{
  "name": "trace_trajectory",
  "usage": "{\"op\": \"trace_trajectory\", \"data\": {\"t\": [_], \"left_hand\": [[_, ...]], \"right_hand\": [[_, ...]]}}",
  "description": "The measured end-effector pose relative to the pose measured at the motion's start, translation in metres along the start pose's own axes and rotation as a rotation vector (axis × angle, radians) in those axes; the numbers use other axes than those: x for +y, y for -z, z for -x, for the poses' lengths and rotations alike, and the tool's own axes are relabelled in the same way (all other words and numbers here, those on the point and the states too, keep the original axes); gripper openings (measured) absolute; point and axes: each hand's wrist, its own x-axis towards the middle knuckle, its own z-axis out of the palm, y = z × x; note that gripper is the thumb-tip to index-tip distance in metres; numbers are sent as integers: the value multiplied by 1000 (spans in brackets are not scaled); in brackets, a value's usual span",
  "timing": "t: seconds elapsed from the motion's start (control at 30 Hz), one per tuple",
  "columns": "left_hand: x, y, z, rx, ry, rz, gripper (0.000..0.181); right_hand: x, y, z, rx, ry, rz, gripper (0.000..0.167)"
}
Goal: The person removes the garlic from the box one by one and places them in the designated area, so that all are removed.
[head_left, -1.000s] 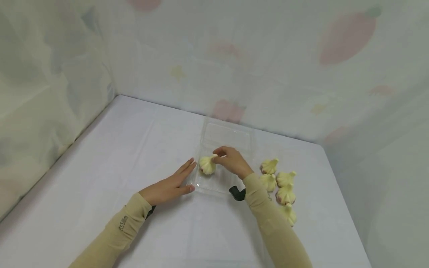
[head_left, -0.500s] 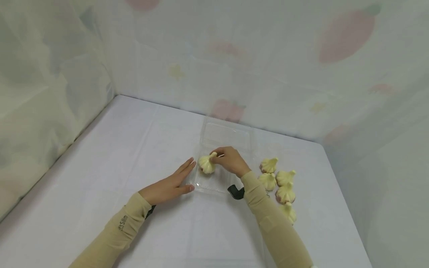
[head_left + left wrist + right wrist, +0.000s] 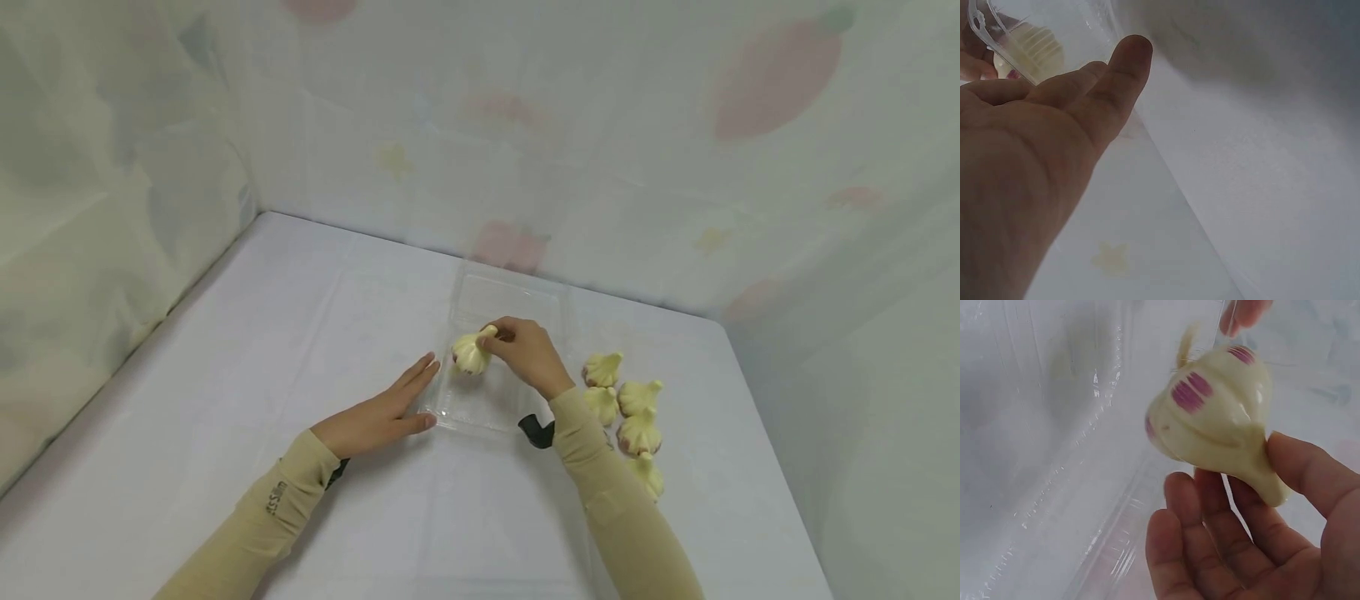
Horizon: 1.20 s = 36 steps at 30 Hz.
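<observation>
A pale garlic bulb [image 3: 470,356] with purple patches is pinched by its stem between the thumb and fingers of my right hand [image 3: 527,354]. In the right wrist view the garlic bulb [image 3: 1210,412] hangs over the clear plastic box [image 3: 1097,550]. My left hand [image 3: 378,421] lies with fingers straight and spread at the left side of the clear box [image 3: 480,425]; whether it touches the wall I cannot tell. Through the box's side, the left wrist view shows part of the bulb [image 3: 1044,53] beyond my left hand [image 3: 1041,137].
Several more garlic bulbs [image 3: 640,433] lie in a loose group to the right, partly behind my right sleeve [image 3: 622,517]. The box's clear lid [image 3: 510,300] lies open toward the back edge. Patterned cloth [image 3: 600,167] hangs behind the white table [image 3: 360,533].
My right hand has moved the garlic bulb slightly left, then up and back to the right, keeping its pinch on the stem. The left hand has stayed in place.
</observation>
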Motion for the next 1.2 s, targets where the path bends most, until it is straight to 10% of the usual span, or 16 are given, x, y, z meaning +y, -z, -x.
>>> {"op": "trace_trajectory", "data": {"t": [1.2], "left_hand": [[-3, 3, 6, 10, 18, -36, 83]], "right_hand": [[7, 36, 33, 284, 95, -235, 34]]}}
